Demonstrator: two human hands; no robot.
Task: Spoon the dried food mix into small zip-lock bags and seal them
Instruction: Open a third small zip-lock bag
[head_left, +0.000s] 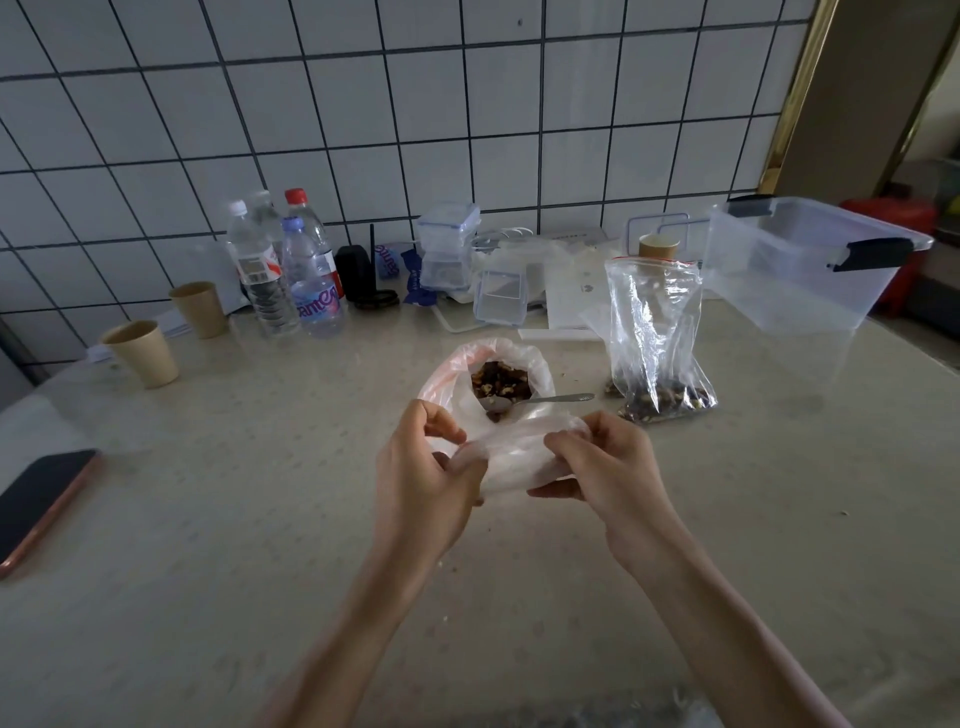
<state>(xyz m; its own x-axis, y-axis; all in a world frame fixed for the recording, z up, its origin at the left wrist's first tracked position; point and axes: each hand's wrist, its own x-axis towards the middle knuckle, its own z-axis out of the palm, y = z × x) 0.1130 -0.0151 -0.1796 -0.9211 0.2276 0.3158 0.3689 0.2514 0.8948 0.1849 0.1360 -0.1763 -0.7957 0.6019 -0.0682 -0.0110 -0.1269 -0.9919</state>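
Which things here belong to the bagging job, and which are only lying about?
Job: white plastic bag of dried mix; metal spoon; clear zip-lock bag; small bag in left hand and right hand.
Lying about: paper cups; water bottles; black phone; clear storage box.

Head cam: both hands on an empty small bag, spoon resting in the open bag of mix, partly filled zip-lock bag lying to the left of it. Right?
Not quite. The head view shows the partly filled zip-lock bag to the right of the open bag of mix, not the left. The rest stands: the left hand and right hand both hold the empty small bag, and the spoon rests in the open bag.
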